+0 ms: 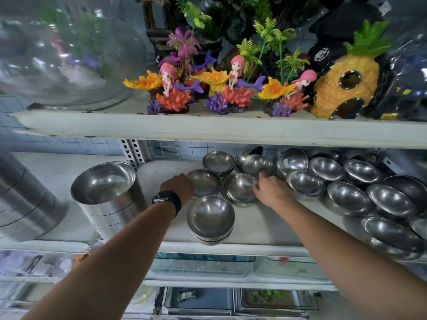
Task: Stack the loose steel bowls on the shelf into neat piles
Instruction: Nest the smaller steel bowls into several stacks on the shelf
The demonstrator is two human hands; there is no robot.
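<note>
bowls (349, 197): shiny round steel | left hand (176, 184): fingers curled on left bowl (205, 183) | right hand (272, 190): fingers pinched mid bowl (239, 188)

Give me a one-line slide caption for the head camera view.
Left hand grips a steel bowl, right hand holds the neighbouring bowl, behind a short bowl stack on the shelf.

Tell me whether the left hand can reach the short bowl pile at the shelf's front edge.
Probably yes. The bowl pile stands open just beside the left hand, nothing between them, though that hand holds another bowl.
</note>
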